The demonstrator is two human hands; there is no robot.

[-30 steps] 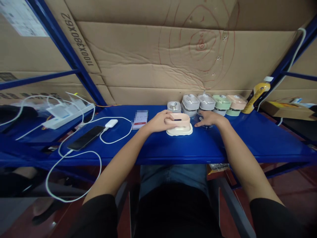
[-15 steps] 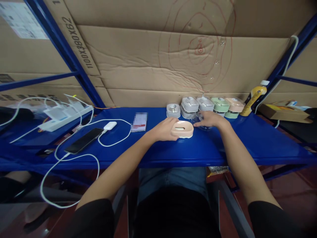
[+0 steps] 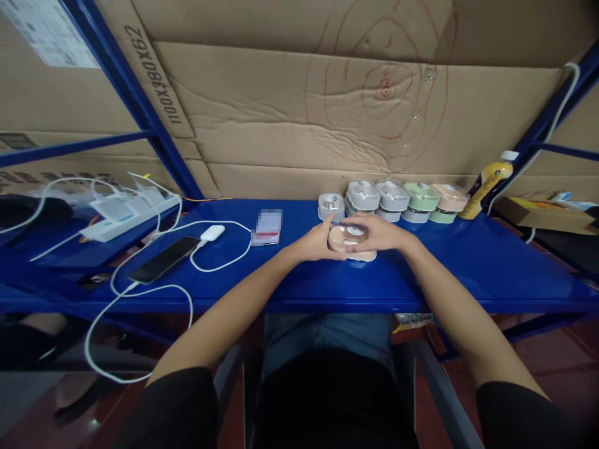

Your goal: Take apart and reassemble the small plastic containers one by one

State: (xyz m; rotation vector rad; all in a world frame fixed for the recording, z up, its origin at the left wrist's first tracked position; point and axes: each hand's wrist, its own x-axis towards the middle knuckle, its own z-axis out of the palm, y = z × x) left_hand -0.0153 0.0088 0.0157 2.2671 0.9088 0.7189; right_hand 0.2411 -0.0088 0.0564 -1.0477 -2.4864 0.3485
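A peach oval box (image 3: 352,240) with a clear cover over its top and a round label rests on the blue table, near its middle. From the left, my left hand (image 3: 319,242) grips the box's side. My right hand (image 3: 381,232) curves around the right side and back edge of the same box, fingers on the clear cover. Just behind my hands stands a single grey box (image 3: 331,206) with a clear cover. To its right are stacked grey boxes (image 3: 362,196), a green box (image 3: 421,196) and another peach box (image 3: 449,197).
A yellow bottle (image 3: 489,181) leans at the back right, near an open carton (image 3: 543,212). On the left lie a black phone (image 3: 163,260), white cables, a white charging case (image 3: 213,232), a second phone (image 3: 267,226) and a power strip (image 3: 126,218). Cardboard (image 3: 262,112) stands behind.
The clear cover, earlier in my right hand beside the peach box, is now over the box's top. My right hand has moved left onto it. The view has shifted slightly.
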